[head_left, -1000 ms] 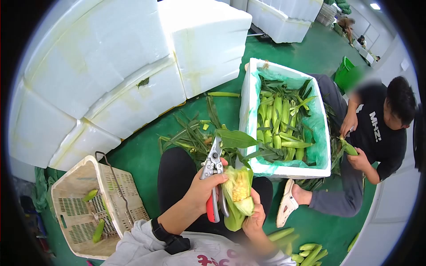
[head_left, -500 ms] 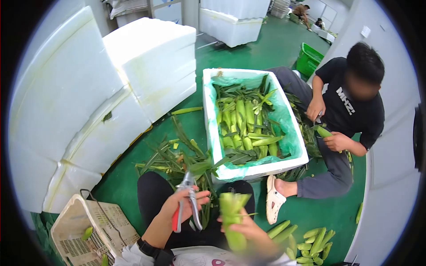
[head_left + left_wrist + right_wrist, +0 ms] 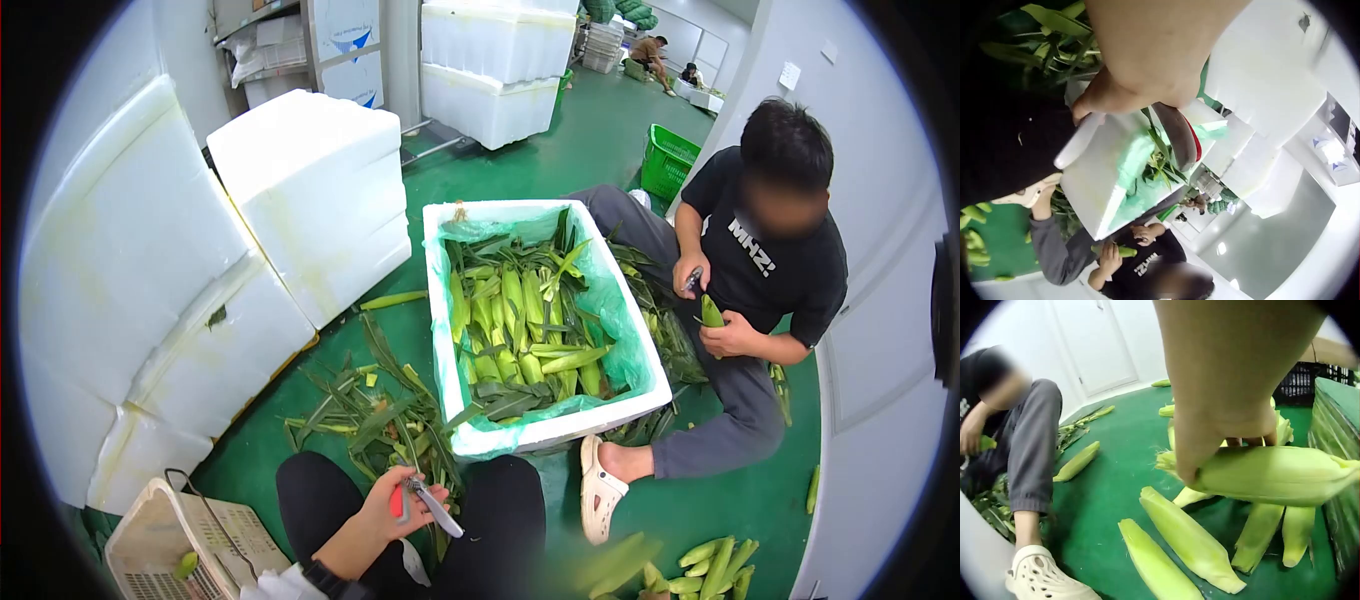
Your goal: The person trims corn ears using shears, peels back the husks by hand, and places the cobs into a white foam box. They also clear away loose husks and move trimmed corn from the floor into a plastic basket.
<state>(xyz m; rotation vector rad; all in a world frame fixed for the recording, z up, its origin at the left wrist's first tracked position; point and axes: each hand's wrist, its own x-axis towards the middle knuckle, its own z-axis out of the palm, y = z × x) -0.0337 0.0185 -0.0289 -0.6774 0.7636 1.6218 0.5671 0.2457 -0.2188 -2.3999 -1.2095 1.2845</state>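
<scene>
My left hand (image 3: 385, 505) holds a pair of pruning shears (image 3: 432, 507) with a red handle, above my lap. In the left wrist view the hand covers part of the shears (image 3: 1175, 134). My right hand (image 3: 1222, 419) grips a green-husked ear of corn (image 3: 1266, 477), above several ears on the floor, as the right wrist view shows. Two more ears, one of them this ear (image 3: 1191, 540), lie just below it. In the head view the right hand is out of sight; blurred corn (image 3: 610, 565) shows near the bottom edge.
A foam box (image 3: 655, 395) lined with green film holds many ears ahead. Cut leaves (image 3: 375, 420) litter the floor beside it. Someone in a black shirt (image 3: 765, 250) sits at right, trimming corn. A basket (image 3: 135, 535) stands at left, below stacked foam boxes (image 3: 310, 200).
My right hand has carried a trimmed ear down to the right, out of the head view. The left hand has lowered with the shears. The head view has shifted.
</scene>
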